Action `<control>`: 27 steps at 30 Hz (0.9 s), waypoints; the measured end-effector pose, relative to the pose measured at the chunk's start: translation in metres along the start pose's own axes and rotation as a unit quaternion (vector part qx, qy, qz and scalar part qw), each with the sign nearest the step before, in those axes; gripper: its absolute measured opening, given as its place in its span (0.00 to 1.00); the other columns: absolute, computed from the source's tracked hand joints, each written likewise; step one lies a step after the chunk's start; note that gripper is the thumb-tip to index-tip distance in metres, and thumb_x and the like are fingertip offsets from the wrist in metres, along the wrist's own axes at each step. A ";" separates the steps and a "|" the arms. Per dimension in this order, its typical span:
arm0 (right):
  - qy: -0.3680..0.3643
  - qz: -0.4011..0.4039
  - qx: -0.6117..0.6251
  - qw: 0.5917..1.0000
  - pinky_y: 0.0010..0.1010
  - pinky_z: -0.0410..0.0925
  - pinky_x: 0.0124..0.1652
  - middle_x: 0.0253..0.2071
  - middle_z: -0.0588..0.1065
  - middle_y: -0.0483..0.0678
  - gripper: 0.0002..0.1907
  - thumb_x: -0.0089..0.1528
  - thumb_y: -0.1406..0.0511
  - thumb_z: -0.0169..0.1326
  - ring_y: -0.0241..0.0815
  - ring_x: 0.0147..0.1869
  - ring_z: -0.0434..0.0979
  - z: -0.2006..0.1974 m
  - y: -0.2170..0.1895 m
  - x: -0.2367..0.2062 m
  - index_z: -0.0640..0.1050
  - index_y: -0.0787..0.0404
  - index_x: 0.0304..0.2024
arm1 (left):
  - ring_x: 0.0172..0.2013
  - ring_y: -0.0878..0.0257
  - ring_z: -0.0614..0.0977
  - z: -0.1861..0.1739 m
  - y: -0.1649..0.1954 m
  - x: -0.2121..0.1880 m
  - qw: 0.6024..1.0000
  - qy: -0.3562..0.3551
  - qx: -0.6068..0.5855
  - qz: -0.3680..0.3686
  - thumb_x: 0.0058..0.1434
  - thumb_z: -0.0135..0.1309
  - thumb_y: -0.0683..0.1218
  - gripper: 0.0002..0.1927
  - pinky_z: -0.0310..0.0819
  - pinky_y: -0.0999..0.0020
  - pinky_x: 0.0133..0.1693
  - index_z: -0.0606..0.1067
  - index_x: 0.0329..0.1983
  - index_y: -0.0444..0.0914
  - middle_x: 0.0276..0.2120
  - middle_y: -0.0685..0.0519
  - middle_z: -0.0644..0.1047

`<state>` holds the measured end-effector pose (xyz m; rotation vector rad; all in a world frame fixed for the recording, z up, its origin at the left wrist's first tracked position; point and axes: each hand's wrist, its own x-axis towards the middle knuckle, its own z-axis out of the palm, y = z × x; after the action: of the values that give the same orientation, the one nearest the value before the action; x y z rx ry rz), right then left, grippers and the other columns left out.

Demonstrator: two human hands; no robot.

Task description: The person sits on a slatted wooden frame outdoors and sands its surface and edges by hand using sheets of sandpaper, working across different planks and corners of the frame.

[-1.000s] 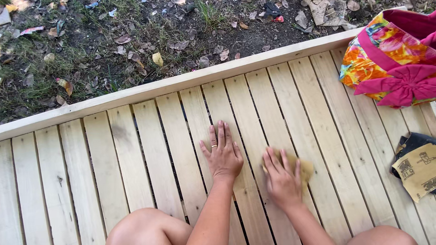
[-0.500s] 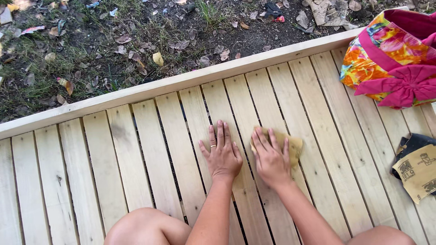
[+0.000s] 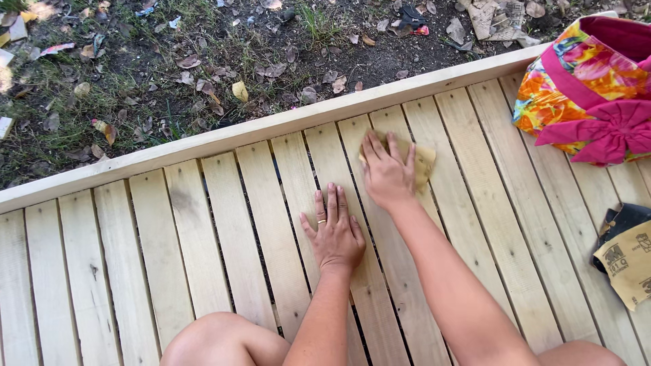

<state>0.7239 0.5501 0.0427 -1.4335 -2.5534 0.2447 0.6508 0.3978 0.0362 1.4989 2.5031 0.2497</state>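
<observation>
Presently right hand [image 3: 388, 177] lies flat, fingers spread, pressing sandpaper sheet [image 3: 422, 161] onto slat [image 3: 434, 224]; left hand [image 3: 333, 234] open, braced nearer the body.

I see the slatted wooden deck [image 3: 203, 224] in pale blond yellow, with dark gaps between the boards and small dark screw dots; the sandpaper sheet [image 3: 422, 163] under my right hand [image 3: 388, 175] is a tan mustard; my left hand [image 3: 333, 234] carries a silver-coloured ring; the fabric bag [image 3: 583, 88] is a floral print of orange, yellow and blue, with magenta trim and a magenta bow; the spare sandpaper [image 3: 627, 261] is tan-backed over black; the ground [image 3: 169, 74] is dark brown soil with sparse green grass and brown leaves.
</observation>
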 end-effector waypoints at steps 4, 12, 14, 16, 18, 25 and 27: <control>-0.034 -0.006 0.039 0.999 0.65 0.42 0.69 0.76 0.58 0.40 0.30 0.66 0.59 0.45 0.55 0.80 0.51 -0.018 0.002 -0.143 0.64 0.48 0.72 | 0.75 0.58 0.44 -0.001 0.000 0.000 1.000 0.005 -0.013 0.003 0.64 0.37 0.54 0.38 0.29 0.35 0.68 0.48 0.78 0.46 0.77 0.60 0.44; 0.012 -0.043 0.053 0.998 0.68 0.43 0.69 0.76 0.60 0.39 0.28 0.68 0.58 0.44 0.51 0.81 0.52 0.010 -0.002 -0.074 0.66 0.47 0.72 | 0.75 0.58 0.45 0.003 0.000 -0.001 1.000 0.019 -0.004 0.005 0.64 0.37 0.53 0.37 0.30 0.35 0.68 0.49 0.78 0.46 0.77 0.60 0.44; 0.028 -0.046 0.063 0.997 0.71 0.43 0.68 0.76 0.60 0.39 0.28 0.69 0.57 0.45 0.53 0.81 0.51 0.029 -0.005 -0.004 0.65 0.49 0.73 | 0.76 0.58 0.45 0.005 -0.001 0.001 1.000 0.024 0.000 0.007 0.65 0.37 0.53 0.37 0.30 0.35 0.68 0.49 0.78 0.46 0.78 0.60 0.45; 0.029 -0.049 0.059 0.997 0.71 0.43 0.69 0.76 0.59 0.39 0.28 0.69 0.58 0.45 0.52 0.81 0.51 0.040 -0.008 0.034 0.65 0.49 0.73 | 0.76 0.58 0.45 0.006 -0.002 0.002 1.000 0.023 -0.002 0.006 0.65 0.37 0.53 0.37 0.30 0.35 0.68 0.49 0.78 0.46 0.78 0.60 0.45; 0.028 -0.049 0.061 0.997 0.70 0.43 0.70 0.76 0.59 0.39 0.28 0.69 0.58 0.45 0.50 0.82 0.51 0.037 -0.007 0.028 0.65 0.48 0.73 | 0.76 0.57 0.44 0.007 -0.003 0.003 1.000 0.006 -0.009 0.002 0.65 0.37 0.53 0.37 0.29 0.35 0.68 0.49 0.78 0.46 0.78 0.60 0.44; -0.038 0.060 0.075 0.995 0.66 0.39 0.69 0.77 0.55 0.40 0.35 0.63 0.62 0.46 0.52 0.81 0.47 -0.030 0.041 -0.233 0.59 0.47 0.74 | 0.75 0.58 0.44 0.006 -0.002 0.002 0.999 0.029 -0.007 0.012 0.66 0.36 0.54 0.36 0.28 0.35 0.68 0.48 0.78 0.47 0.78 0.60 0.44; -0.049 0.099 0.073 0.991 0.66 0.38 0.70 0.77 0.55 0.39 0.36 0.61 0.63 0.46 0.53 0.82 0.45 -0.035 0.046 -0.288 0.60 0.44 0.73 | 0.76 0.58 0.44 0.006 -0.002 0.001 0.999 0.029 -0.007 0.010 0.66 0.36 0.54 0.36 0.28 0.36 0.68 0.48 0.78 0.47 0.78 0.60 0.44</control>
<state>0.9177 0.3287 0.0383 -1.6565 -2.4080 0.5332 0.6501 0.3974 0.0294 1.5339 2.5270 0.3186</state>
